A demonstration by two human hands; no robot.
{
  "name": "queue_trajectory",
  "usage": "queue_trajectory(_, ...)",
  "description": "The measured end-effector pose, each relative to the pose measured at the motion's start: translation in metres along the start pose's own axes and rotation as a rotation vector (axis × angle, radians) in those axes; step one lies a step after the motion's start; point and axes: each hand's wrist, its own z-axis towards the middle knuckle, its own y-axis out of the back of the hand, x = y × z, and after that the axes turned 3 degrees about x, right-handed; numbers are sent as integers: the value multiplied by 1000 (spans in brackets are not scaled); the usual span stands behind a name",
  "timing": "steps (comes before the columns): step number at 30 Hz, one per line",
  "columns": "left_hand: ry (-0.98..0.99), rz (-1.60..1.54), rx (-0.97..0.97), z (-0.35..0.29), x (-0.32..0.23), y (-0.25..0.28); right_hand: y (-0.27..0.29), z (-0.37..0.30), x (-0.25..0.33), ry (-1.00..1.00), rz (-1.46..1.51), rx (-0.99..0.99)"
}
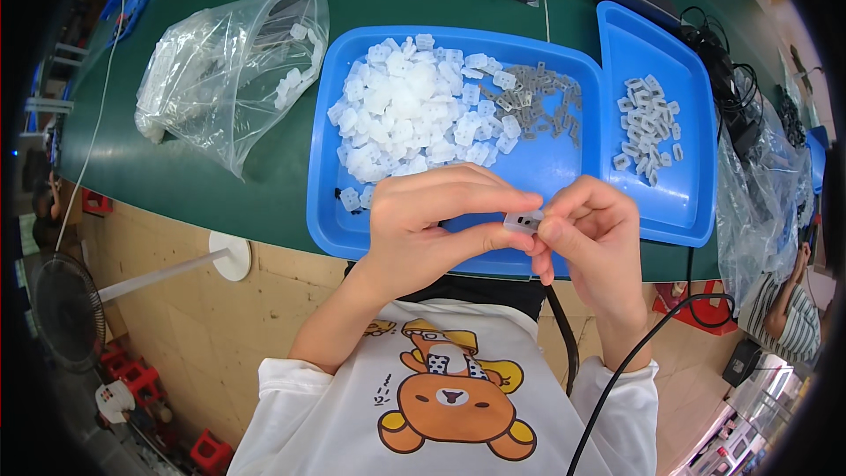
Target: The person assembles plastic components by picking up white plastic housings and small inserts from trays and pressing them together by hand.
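Observation:
Between the thumb and fingers of my left hand [414, 216] is a small translucent plastic piece [522, 221] with dark slots, held over the near edge of the large blue tray [555, 167]. My right hand [604, 234] meets its right end, thumb and index finger pinched together; the fingertips hide what lies between them. Inside the tray, a big heap of translucent white plastic pieces [397, 101] fills the left side. Flat grey plastic pieces [546, 97] are scattered at its right, some touching the white heap.
A smaller blue tray [679, 216] at the right holds several greyish plastic pieces [650, 128]. On the green table [273, 203] lies a clear bag [229, 70] of white pieces. Black cables [731, 79] run along the right; one cable [621, 370] crosses near my right forearm. A fan [66, 308] stands lower left.

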Motion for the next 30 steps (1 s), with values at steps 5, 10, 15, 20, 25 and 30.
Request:
queue_trajectory(5, 36, -36, 15, -1, 0, 1, -2, 1, 1, -41, 19, -9)
queue_trajectory(10, 14, 1, -15, -2, 3, -1, -2, 5, 3, -51, -36, -31)
queue_trajectory(15, 0, 33, -8, -1, 3, -1, 0, 6, 2, -55, -67, -37)
queue_trajectory(20, -14, 22, -2, -1, 3, -1, 1, 7, 0, -92, -44, -31)
queue_trajectory(25, -2, -1, 6, -2, 3, -1, 3, 8, 0, -120, -31, -28)
queue_trajectory(30, 2, -18, 21, -2, 4, -1, 5, 9, 0, -160, -5, -2)
